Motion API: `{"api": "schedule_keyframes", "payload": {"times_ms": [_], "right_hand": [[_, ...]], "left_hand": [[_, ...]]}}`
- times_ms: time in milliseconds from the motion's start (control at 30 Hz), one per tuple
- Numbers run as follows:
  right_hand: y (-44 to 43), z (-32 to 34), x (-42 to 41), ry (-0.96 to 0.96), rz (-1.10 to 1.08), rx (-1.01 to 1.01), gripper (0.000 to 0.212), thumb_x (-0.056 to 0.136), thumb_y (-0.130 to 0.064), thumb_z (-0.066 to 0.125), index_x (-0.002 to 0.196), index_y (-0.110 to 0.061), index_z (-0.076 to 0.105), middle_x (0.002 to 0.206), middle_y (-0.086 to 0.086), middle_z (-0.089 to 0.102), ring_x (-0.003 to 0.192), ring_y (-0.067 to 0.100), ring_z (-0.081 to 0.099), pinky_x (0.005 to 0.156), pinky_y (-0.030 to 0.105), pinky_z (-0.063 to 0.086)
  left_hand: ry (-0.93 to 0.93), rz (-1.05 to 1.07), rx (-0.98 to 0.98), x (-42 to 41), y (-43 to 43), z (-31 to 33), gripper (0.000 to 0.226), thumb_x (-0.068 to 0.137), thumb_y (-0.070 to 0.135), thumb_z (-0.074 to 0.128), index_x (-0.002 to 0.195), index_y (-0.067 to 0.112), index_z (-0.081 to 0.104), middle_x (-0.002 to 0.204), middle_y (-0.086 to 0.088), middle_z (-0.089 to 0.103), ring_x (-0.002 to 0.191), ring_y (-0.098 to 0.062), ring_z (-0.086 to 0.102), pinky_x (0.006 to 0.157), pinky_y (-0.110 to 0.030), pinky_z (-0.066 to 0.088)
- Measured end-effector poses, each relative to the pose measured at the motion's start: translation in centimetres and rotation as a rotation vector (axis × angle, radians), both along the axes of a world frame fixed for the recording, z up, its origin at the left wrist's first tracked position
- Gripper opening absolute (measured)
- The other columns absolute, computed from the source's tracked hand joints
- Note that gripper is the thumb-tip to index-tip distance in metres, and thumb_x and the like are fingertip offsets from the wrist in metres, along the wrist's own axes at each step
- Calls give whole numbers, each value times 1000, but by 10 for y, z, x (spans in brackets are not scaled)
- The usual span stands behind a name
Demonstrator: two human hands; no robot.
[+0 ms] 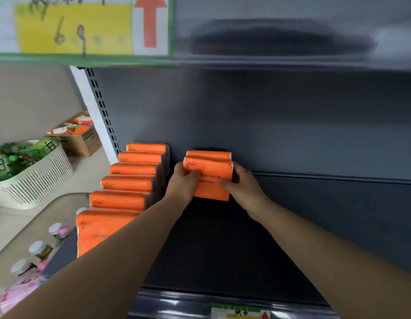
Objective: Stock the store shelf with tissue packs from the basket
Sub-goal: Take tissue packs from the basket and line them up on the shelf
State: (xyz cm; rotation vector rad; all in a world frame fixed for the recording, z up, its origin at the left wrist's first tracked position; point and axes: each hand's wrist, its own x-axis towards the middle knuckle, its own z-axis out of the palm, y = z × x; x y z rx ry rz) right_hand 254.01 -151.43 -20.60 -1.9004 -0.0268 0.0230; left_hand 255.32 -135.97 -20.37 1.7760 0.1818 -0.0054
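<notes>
Your one view comes from the camera on your head, close before the shelf [223,249] and angled forward and down onto its dark board. Behind the shelf rises the back panel [246,123], above it the upper shelf [292,31], left of it the floor [91,171].

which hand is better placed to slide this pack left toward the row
Right, probably. The right hand grips the tissue pack on the side away from the row of packs, so it can push leftward; the left hand sits in the gap between them, in the way.
</notes>
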Motion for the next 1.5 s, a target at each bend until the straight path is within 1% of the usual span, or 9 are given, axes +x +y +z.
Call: {"api": "schedule_keyframes", "payload": {"times_ms": [233,333,467,567,767,1000,1300,1367,1500], "right_hand": [[5,-2,25,-12,-43,3,52,90,-14,56,138,-28,42,133,7,47,118,22,52,103,46,43],[9,-2,31,-30,-64,29,51,90,-8,54,136,-27,44,130,7,50,114,18,54,100,40,45],[11,-5,35,-22,-72,28,51,90,-5,52,135,-28,44,129,5,51,113,17,54,95,34,46],[11,-9,34,-13,-67,32,49,90,-3,52,132,-26,46,127,4,53,113,15,54,86,25,42],[12,-13,33,9,-82,27,53,91,-7,55,138,-26,40,134,4,48,120,17,49,100,34,41],[12,-13,30,5,-85,32,49,92,-9,57,136,-22,42,129,1,53,108,9,50,89,26,39],[3,1,29,6,-119,-29,55,90,-16,59,140,-16,38,137,8,47,123,23,49,103,46,43],[1,3,27,-18,-121,-60,55,89,-17,58,140,-17,39,136,8,45,122,22,49,102,43,43],[-1,6,17,-97,-128,-223,60,91,-20,56,145,-22,30,137,0,35,114,9,42,89,25,37]], "left_hand": [[41,50,-124,28,-9,0,36,94,22,49,130,27,43,95,7,57,86,-8,54,69,-26,41],[41,69,-157,35,-11,-1,35,94,21,50,128,27,43,100,4,59,89,-11,56,74,-30,44],[50,88,-140,42,-11,-3,36,93,18,48,128,27,44,90,8,55,81,-8,54,62,-26,40],[65,81,-134,43,-10,-7,41,93,17,46,132,26,43,91,6,56,83,-11,55,69,-30,44],[80,61,-143,42,-9,-11,42,93,18,46,134,27,42,95,4,57,88,-13,56,71,-30,45],[118,46,-110,40,-6,-10,43,96,21,45,138,24,39,91,7,53,82,-10,52,69,-30,41],[74,64,15,37,0,-1,54,95,25,48,146,20,31,85,12,46,73,-3,46,58,-22,33],[35,45,102,33,0,4,54,94,24,47,146,21,31,91,12,49,76,-5,49,61,-23,35],[-40,-8,320,24,-1,15,45,89,18,48,134,17,44,129,-8,53,108,-27,56,87,-38,46]]}}
